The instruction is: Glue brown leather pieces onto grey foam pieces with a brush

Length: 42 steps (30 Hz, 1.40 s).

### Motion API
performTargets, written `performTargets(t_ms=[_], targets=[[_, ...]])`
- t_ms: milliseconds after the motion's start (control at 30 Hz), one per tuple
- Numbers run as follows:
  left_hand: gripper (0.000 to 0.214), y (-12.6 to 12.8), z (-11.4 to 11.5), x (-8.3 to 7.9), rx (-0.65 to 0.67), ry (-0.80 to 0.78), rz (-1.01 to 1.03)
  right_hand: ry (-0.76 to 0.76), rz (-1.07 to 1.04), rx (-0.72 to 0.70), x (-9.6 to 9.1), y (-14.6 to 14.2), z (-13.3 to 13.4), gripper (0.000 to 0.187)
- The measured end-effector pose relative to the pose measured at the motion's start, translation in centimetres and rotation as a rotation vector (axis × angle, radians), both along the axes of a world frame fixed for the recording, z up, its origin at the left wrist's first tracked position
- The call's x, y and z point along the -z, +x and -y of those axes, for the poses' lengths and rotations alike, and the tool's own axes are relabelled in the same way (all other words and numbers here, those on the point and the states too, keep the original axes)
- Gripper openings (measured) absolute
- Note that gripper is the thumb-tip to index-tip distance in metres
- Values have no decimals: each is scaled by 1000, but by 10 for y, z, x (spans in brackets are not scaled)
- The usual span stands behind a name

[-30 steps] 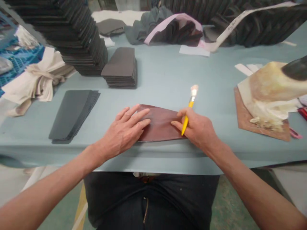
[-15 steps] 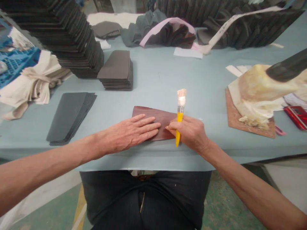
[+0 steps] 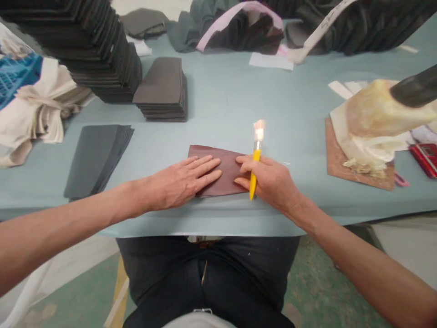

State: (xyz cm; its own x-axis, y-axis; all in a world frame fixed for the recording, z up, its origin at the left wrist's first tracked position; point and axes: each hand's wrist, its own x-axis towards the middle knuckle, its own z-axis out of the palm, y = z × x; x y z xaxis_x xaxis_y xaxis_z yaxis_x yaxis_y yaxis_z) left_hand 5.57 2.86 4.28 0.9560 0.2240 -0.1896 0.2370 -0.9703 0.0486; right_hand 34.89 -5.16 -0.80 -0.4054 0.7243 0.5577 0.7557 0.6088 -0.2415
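Note:
A dark reddish-brown panel, leather-like, lies on the blue-grey table in front of me. My left hand rests flat on its left part with the fingers stretched out. Over its right end is my right hand, holding a paintbrush with a yellow handle and pale, whitish bristles that point away from me. The thumb and fingertips of that hand also touch the panel's surface. The panel's right edge is hidden under the right hand.
Left of my hands lie fanned dark panels; behind them stand a short stack and a tall stack. To the right, a glue-crusted container sits on a brown board, near a red phone-like object. Dark bundles line the back.
The fingers of my right hand have spread a little on the panel, the brush staying in its grip. My left hand has slid slightly left. The whole view has shifted downward a bit.

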Motion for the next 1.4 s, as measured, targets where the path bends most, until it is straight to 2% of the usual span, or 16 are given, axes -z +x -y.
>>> performTargets(t_ms=[333, 500, 667, 833, 967, 1067, 1233, 1300, 1400], targets=[[80, 2, 3, 11, -173, -95, 33, -139, 11, 122, -2, -2, 5, 22], [83, 11, 6, 7, -289, -150, -4, -121, 17, 137, -1, -3, 5, 21], [86, 8, 3, 10, -317, -182, 25, -131, 6, 143, 1, -2, 5, 21], [76, 0, -5, 5, -287, -202, 42, -131, 30, 148, 2, -2, 4, 22], [56, 7, 2, -2, -337, -51, 110, -143, 40, 153, 3, -2, 3, 23], [52, 20, 7, -3, -275, -10, 205, -128, 38, 147, 3, -3, 2, 24], [53, 39, -5, 8, 18, -183, 271, -159, 43, 179, 3, -4, 2, 21], [58, 41, -11, 15, 32, -218, 268, -173, 41, 188, 2, -4, 2, 21], [65, 40, -16, 24, -48, -187, 247, -159, 40, 186, -1, -5, 4, 22]])
